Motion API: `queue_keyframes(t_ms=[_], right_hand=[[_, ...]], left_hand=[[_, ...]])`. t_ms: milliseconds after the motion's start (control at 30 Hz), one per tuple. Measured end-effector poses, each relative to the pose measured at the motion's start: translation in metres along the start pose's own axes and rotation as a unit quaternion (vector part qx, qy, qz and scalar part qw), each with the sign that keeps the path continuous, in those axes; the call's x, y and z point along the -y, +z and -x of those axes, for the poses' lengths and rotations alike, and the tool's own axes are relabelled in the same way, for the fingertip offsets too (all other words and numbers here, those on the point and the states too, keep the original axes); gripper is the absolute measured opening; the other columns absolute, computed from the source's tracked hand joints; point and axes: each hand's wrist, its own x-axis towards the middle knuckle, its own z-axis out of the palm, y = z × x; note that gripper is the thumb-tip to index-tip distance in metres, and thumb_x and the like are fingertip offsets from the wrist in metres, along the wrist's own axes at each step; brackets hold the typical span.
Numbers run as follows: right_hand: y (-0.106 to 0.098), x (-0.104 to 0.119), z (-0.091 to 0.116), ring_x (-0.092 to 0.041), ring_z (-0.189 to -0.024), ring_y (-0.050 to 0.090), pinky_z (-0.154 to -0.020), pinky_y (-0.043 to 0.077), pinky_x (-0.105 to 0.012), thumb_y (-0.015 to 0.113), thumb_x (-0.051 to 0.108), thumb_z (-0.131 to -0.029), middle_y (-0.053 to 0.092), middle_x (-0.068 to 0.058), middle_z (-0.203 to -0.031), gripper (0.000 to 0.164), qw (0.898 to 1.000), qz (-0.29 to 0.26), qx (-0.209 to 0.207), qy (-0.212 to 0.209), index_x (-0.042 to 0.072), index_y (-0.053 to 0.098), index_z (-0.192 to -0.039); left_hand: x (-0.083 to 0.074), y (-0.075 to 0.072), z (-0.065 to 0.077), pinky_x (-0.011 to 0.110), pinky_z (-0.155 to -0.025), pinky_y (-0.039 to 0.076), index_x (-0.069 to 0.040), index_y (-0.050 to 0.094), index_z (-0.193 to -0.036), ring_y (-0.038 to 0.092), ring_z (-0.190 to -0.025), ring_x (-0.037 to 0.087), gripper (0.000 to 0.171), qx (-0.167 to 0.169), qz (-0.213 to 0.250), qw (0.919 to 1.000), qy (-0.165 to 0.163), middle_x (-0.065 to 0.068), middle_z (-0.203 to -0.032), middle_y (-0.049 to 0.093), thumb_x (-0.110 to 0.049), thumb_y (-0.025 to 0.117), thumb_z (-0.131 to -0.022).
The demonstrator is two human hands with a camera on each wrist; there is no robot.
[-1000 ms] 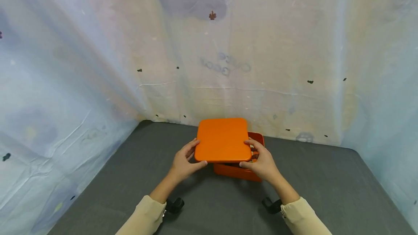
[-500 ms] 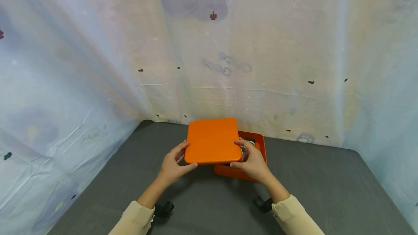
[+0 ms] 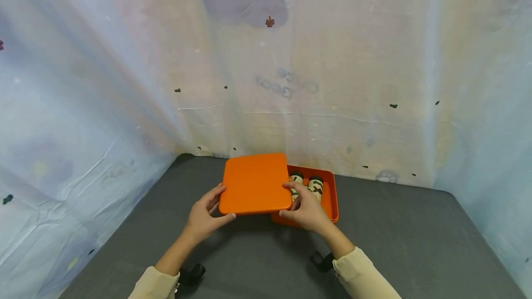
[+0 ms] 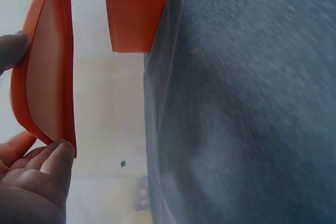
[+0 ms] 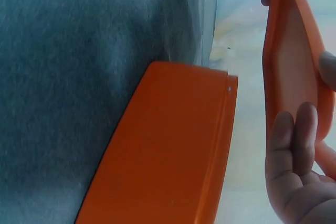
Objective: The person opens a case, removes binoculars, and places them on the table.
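Both hands hold an orange lid (image 3: 255,183) in the air, its smooth top facing up. My left hand (image 3: 203,216) grips the lid's left edge, and my right hand (image 3: 308,210) grips its right edge. In both wrist views the lid's paler underside shows, with fingertips curled beneath it. Behind and to the right, an orange box (image 3: 331,197) stands on the table, partly hidden by the lid and right hand. Inside it lie two camouflage-patterned cylinders with dark ends, the right one (image 3: 316,185) plainer to see; they look joined, like toy binoculars.
A dark grey cloth-covered table (image 3: 395,239) lies under everything. A pale patterned curtain (image 3: 353,59) hangs behind the table's back edge and along both sides. Black straps with cameras (image 3: 322,261) sit at the wrists.
The hands have carried the lid leftward, off to the side of the box. More of the box's inside and the camouflage cylinders have come into sight.
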Motion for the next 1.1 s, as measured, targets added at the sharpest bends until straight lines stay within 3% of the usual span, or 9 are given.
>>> queue_keyframes(t_ms=[133,333,600,833,1100], right_hand=[[0.005,0.001,-0.001,-0.01,-0.057,0.054,-0.052,0.05,-0.023,0.081,0.011,-0.076,0.061,-0.002,-0.071,0.069,1.0,-0.005,0.008,-0.005,0.013,0.05,-0.137],[0.014,0.001,-0.003,-0.01,-0.057,0.055,-0.052,0.051,-0.023,0.08,0.013,-0.076,0.059,-0.007,-0.093,0.067,1.0,-0.013,0.02,-0.012,0.011,0.05,-0.137],[0.024,0.007,-0.005,-0.012,-0.054,0.056,-0.05,0.049,-0.023,0.082,0.015,-0.076,0.062,-0.004,-0.068,0.068,0.999,-0.027,0.027,-0.011,0.011,0.051,-0.136],[0.033,0.009,-0.006,-0.01,-0.054,0.058,-0.049,0.049,-0.024,0.082,0.016,-0.076,0.066,-0.003,-0.07,0.066,0.998,-0.039,0.043,-0.017,0.012,0.052,-0.135],[0.046,0.012,-0.007,-0.008,-0.059,0.059,-0.052,0.052,-0.023,0.082,0.015,-0.076,0.059,-0.011,-0.109,0.064,0.998,-0.038,0.043,-0.033,0.01,0.054,-0.133]], left_hand=[[0.001,-0.005,0.005,0.042,-0.106,0.041,-0.003,0.045,-0.142,0.044,-0.135,0.032,0.078,-0.002,-0.005,1.0,-0.003,0.016,-0.153,0.036,-0.014,0.083,-0.075],[0.003,-0.012,0.012,0.04,-0.105,0.042,-0.004,0.046,-0.142,0.044,-0.136,0.031,0.078,-0.004,-0.019,0.9997,-0.012,0.016,-0.153,0.036,-0.015,0.083,-0.075],[0.002,-0.025,0.016,0.039,-0.104,0.043,-0.003,0.046,-0.142,0.042,-0.137,0.032,0.076,-0.001,-0.039,0.9992,-0.009,0.018,-0.153,0.035,-0.015,0.082,-0.076],[0.005,-0.036,0.022,0.007,-0.098,0.04,-0.002,0.045,-0.142,0.042,-0.135,0.035,0.076,-0.002,-0.046,0.9989,0.002,0.019,-0.153,0.035,-0.016,0.082,-0.077],[0.009,-0.048,0.025,0.002,-0.094,0.038,-0.004,0.045,-0.143,0.039,-0.135,0.037,0.077,0.003,-0.048,0.9986,-0.019,0.018,-0.154,0.033,-0.019,0.082,-0.077]])
